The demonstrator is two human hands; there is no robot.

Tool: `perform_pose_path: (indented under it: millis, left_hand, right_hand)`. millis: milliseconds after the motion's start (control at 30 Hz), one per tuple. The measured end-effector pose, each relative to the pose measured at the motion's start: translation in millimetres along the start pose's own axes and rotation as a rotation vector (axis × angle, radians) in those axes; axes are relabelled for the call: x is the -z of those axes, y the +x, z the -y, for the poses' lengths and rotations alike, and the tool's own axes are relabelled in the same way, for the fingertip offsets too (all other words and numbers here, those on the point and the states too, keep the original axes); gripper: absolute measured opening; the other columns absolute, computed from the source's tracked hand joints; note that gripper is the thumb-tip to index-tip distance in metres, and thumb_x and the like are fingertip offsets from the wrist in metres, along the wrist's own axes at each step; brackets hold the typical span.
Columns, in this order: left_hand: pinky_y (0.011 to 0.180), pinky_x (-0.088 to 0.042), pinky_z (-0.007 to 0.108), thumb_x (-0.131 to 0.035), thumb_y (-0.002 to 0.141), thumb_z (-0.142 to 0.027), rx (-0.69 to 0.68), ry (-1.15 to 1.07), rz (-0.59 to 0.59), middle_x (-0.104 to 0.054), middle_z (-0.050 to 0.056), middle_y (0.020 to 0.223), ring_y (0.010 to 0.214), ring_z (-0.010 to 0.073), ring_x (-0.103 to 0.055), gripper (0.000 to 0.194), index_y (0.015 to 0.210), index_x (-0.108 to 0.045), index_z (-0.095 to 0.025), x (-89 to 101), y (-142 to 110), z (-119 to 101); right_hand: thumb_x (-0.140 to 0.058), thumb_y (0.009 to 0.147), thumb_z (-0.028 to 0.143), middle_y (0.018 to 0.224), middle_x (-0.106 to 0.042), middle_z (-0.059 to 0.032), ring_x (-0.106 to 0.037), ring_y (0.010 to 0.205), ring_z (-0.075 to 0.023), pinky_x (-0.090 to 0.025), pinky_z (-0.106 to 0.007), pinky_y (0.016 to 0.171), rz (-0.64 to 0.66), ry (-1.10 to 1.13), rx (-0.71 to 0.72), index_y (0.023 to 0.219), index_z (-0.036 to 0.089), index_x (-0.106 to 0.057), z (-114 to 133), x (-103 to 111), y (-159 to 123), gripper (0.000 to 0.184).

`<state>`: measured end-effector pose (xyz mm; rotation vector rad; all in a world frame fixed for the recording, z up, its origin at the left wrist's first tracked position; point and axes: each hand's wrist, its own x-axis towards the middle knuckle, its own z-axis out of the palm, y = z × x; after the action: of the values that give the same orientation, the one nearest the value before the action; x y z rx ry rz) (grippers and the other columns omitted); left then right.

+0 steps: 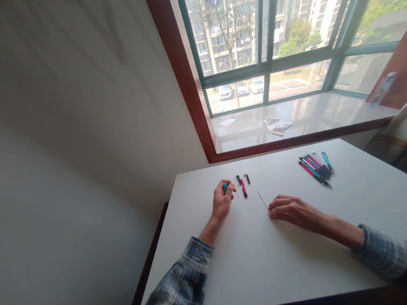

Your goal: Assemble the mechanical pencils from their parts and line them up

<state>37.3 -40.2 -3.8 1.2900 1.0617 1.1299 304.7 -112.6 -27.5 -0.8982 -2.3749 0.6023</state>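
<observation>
My left hand [223, 197] is closed around a teal pen barrel [225, 186], its upper end showing above the fingers. Between the fingertips of my right hand [287, 208] is one end of a thin white pen refill [262, 198], which slants up and left over the table. Just right of my left hand lie a pink pen barrel [243, 187] with a black grip, small black pen parts [248, 179] and another thin refill [237, 188].
Assembled pens [315, 169], several in pink, teal and black, lie grouped at the back right of the white table [251, 258]. Behind the table, a window sill [243, 135] holds a white cloth [278, 125] and a clear bottle [384, 88]. A wall borders the left side.
</observation>
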Motion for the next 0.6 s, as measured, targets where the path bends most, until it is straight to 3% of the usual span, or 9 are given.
perform_pose_path:
  millis: [600]
  left_hand:
    - [0.048,-0.029,0.020,-0.065,0.089,-0.044,0.007,0.011,-0.010,-0.059,-0.001,0.078,0.052,0.0057,-0.036,0.027,0.087,-0.056,-0.019,-0.4,-1,-2]
  right_hand:
    - [-0.055,0.105,0.025,0.108,-0.077,-0.0077,-0.068,0.100,-0.0202,-0.057,-0.032,0.089,-0.092,-0.036,0.126,0.104,0.023,-0.077,-28,-20,42,0.023]
